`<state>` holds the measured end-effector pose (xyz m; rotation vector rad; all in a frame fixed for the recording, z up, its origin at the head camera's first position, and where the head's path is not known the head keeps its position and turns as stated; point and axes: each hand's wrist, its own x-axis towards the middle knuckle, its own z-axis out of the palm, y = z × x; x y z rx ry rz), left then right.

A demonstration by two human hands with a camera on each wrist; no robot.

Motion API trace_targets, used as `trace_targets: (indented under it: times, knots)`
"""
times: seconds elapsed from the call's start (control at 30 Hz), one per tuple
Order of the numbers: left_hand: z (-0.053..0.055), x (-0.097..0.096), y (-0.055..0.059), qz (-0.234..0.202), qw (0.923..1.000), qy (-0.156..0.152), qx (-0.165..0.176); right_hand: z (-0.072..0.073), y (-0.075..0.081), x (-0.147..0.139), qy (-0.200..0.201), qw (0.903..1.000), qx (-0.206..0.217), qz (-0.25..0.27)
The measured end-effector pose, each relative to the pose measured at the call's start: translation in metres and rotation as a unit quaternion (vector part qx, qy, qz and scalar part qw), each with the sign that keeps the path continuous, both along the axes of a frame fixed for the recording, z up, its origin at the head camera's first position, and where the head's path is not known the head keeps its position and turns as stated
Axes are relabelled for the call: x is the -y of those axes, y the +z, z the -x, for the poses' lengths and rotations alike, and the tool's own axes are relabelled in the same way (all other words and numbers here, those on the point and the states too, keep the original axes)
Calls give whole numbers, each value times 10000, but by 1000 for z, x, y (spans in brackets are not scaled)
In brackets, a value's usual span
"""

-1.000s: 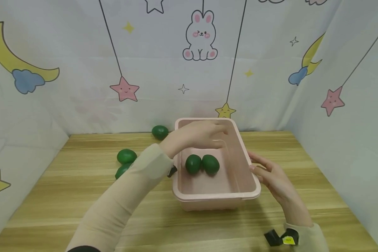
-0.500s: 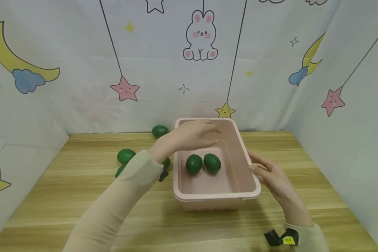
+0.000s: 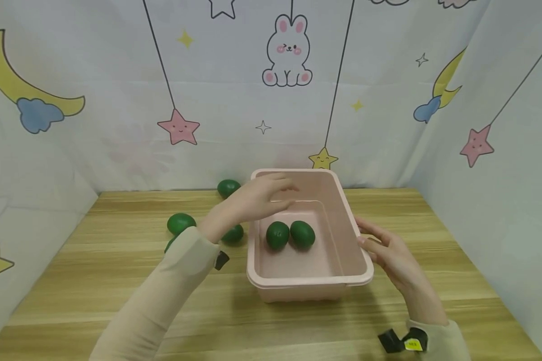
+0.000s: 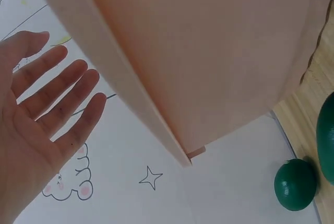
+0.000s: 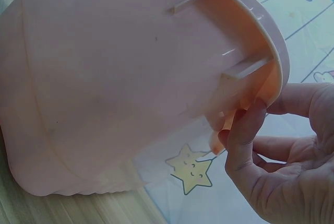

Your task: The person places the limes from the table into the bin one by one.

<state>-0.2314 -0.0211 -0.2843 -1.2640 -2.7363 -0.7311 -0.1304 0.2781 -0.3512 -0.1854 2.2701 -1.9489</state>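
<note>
A pink plastic bin (image 3: 307, 281) stands on the table with two dark green avocados, one on the left (image 3: 277, 235) and one on the right (image 3: 302, 234), lying side by side on its floor. Over the bin's left rim hangs my left hand (image 3: 257, 198), fingers spread and holding nothing; the left wrist view shows its bare palm (image 4: 36, 125) beside the rim. My right hand (image 3: 390, 255) grips the bin's right rim, thumb and fingers pinching the lip, as the right wrist view also shows (image 5: 282, 151).
Left of the bin several more avocados lie on the wooden table (image 3: 117, 281): one at the back (image 3: 229, 188), one close to the bin (image 3: 233, 234), others further left (image 3: 180, 223), partly behind the left sleeve. A white printed curtain (image 3: 226, 90) encloses the back and sides.
My left hand has drawn back leftward from over the middle of the bin, uncovering an avocado beside it. The right hand stays on the rim, and the right avocado in the bin shifted slightly.
</note>
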Motion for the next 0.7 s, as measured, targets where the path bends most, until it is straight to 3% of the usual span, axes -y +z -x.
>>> trace_targets:
  times: [0.7]
  knots:
    - [5, 37, -31, -584, 9948, 778, 287, 0, 0, 0, -43, 9999, 37, 123]
